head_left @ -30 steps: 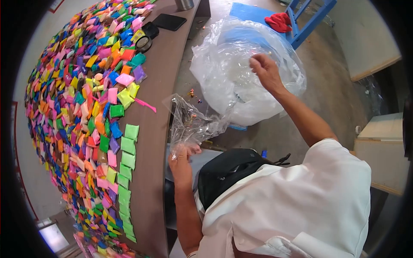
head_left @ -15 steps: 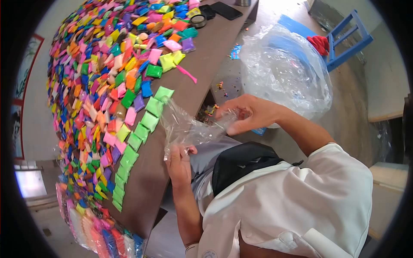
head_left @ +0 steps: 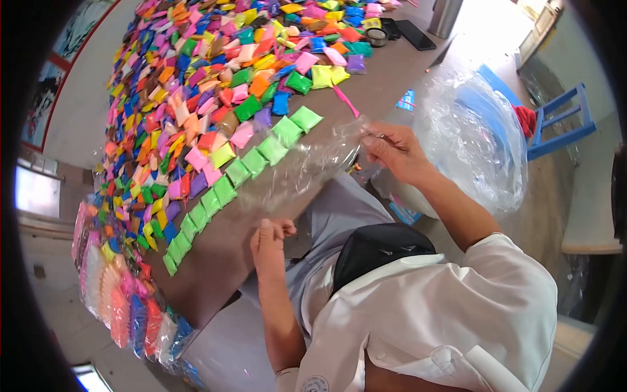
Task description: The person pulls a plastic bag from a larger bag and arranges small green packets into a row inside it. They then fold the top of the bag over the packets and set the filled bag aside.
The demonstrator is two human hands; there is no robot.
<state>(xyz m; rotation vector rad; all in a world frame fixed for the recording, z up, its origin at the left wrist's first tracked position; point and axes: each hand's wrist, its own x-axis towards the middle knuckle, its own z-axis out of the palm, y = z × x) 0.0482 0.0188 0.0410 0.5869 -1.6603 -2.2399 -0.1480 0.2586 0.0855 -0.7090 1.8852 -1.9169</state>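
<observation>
A clear plastic bag [head_left: 294,171] hangs stretched from my right hand [head_left: 395,151], whose fingers pinch its upper corner. My left hand [head_left: 271,243] is near the table edge, below the bag, with its fingers curled; whether it touches the film I cannot make out. Behind the bag, a slanting row of light green packets [head_left: 224,188] lies on the brown table [head_left: 215,251], and the thin film overlaps part of that row. Beyond the row spreads a large heap of small colourful packets [head_left: 196,104].
A pink strip [head_left: 346,102], a phone [head_left: 415,35], a round tin [head_left: 376,36] and a metal flask [head_left: 445,17] are on the table. Right of it stands a big clear plastic sack [head_left: 467,144] near a blue chair [head_left: 565,124]. Bagged packets [head_left: 121,300] hang at the near left.
My right hand has moved up and right, pulling the bag out wider. My left hand no longer clearly holds the bag's lower edge. The whole view has shifted.
</observation>
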